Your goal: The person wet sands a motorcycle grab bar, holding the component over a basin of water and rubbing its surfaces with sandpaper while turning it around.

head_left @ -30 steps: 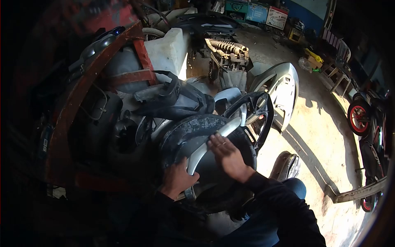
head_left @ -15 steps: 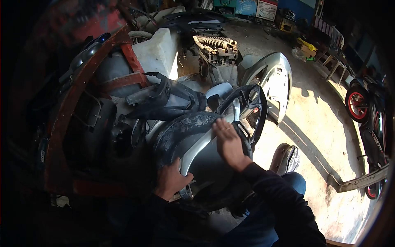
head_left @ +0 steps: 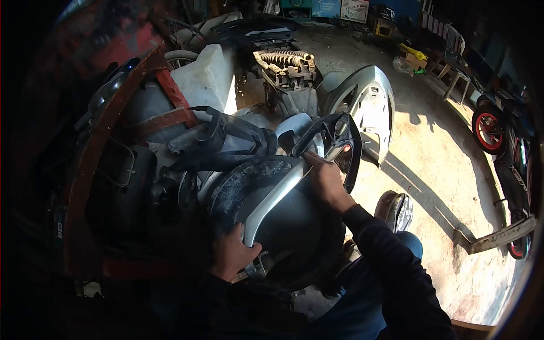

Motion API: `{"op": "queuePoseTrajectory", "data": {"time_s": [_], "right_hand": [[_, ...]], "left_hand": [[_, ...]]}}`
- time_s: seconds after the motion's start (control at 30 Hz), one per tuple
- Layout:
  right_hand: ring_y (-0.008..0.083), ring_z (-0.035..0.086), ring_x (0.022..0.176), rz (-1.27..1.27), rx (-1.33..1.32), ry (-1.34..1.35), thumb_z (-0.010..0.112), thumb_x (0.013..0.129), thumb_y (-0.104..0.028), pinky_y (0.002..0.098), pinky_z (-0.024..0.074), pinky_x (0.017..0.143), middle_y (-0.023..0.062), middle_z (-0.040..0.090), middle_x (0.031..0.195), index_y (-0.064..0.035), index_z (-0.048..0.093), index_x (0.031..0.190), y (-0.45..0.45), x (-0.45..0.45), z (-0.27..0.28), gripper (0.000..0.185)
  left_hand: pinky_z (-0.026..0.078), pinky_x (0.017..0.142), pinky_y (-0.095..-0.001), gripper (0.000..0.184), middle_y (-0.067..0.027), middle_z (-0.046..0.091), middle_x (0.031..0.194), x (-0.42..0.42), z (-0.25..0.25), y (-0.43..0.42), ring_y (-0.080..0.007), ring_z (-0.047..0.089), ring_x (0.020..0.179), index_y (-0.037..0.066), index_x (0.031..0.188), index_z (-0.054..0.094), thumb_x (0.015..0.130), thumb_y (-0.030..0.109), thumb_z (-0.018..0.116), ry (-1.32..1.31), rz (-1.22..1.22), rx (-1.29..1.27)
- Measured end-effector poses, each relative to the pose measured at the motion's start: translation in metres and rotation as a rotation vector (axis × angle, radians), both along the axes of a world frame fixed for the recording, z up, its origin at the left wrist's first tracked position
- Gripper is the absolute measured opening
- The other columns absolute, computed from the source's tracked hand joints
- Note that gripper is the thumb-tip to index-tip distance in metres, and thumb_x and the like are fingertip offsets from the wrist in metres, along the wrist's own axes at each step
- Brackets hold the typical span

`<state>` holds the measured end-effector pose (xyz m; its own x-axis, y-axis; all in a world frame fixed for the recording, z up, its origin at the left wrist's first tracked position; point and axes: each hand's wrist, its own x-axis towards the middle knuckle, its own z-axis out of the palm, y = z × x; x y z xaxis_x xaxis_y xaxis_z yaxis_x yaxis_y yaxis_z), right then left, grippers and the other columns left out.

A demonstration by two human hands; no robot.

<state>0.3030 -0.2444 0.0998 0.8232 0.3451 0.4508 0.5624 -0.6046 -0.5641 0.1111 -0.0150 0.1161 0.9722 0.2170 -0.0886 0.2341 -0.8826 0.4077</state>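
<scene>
A curved silver strip (head_left: 272,201) lies slantwise above a round black tub (head_left: 294,226) with a scuffed rim. My left hand (head_left: 231,253) grips the strip's lower end, its thumb pressed against the edge. At the upper end, my right hand (head_left: 327,178) has its fingers bent round the strip, near the tub's far rim. A black plastic frame (head_left: 352,144) stands just beyond my right hand. Behind the tub rests a dark fairing piece (head_left: 232,136).
A red metal frame (head_left: 90,170) rises at the left. Farther back are coil springs (head_left: 286,58) and a silver body panel (head_left: 371,107). A motorcycle wheel (head_left: 488,131) and a long metal bar (head_left: 501,235) are at the right.
My right hand has gone from lying flat with its fingers stretched on the strip to closing round its upper end. The view has shifted, and the strip reaches less far past my right hand.
</scene>
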Motion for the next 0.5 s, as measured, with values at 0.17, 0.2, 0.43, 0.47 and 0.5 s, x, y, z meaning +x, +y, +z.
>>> {"op": "queuePoseTrajectory", "data": {"time_s": [0.17, 0.2, 0.43, 0.47, 0.5], "right_hand": [[0.0392, 0.063, 0.106, 0.021, 0.031, 0.126, 0.055, 0.077, 0.001, 0.0434, 0.0511, 0.094, 0.0239, 0.064, 0.116, 0.0007, 0.063, 0.118, -0.01, 0.009, -0.013, 0.042], [0.038, 0.063, 0.107, -0.041, -0.013, 0.388, 0.054, 0.076, 0.002, 0.042, 0.0515, 0.094, 0.024, 0.064, 0.116, 0.0007, 0.063, 0.118, -0.012, 0.008, 0.009, 0.042], [0.0384, 0.064, 0.102, 0.072, 0.084, 0.127, 0.051, 0.081, 0.002, 0.041, 0.0523, 0.092, 0.0219, 0.063, 0.12, -0.0016, 0.063, 0.12, -0.017, 0.014, -0.01, 0.042], [0.0368, 0.065, 0.104, 0.086, 0.088, 0.114, 0.047, 0.082, 0.003, 0.0397, 0.0512, 0.093, 0.0234, 0.063, 0.12, -0.0022, 0.063, 0.121, -0.015, 0.011, -0.008, 0.043], [0.0352, 0.065, 0.106, 0.098, 0.097, 0.095, 0.043, 0.083, 0.004, 0.0383, 0.0501, 0.093, 0.025, 0.062, 0.12, -0.0028, 0.063, 0.122, -0.014, 0.01, -0.006, 0.045]], "left_hand": [[0.053, 0.071, -0.0486, 0.043, -0.0196, 0.068, 0.081, -0.001, 0.002, -0.001, -0.041, 0.067, 0.077, 0.004, 0.095, 0.059, 0.065, 0.032, 0.072, -0.029, 0.014, -0.023], [0.052, 0.07, -0.0488, 0.04, -0.02, 0.066, 0.08, 0.001, 0.004, -0.002, -0.0421, 0.065, 0.077, 0.004, 0.091, 0.058, 0.063, 0.03, 0.072, -0.038, 0.021, -0.055], [0.055, 0.073, -0.0484, 0.044, -0.0188, 0.07, 0.081, 0.003, 0.002, 0.002, -0.0392, 0.069, 0.076, 0.004, 0.098, 0.06, 0.067, 0.033, 0.072, -0.01, -0.001, -0.058], [0.055, 0.072, -0.0482, 0.044, -0.0183, 0.07, 0.08, 0.001, -0.005, 0.006, -0.0391, 0.069, 0.076, 0.005, 0.098, 0.06, 0.067, 0.033, 0.072, -0.03, -0.006, -0.034], [0.055, 0.072, -0.0481, 0.043, -0.0178, 0.07, 0.08, 0.002, -0.005, 0.007, -0.039, 0.069, 0.076, 0.005, 0.098, 0.06, 0.067, 0.033, 0.072, -0.056, -0.012, -0.005]]}}
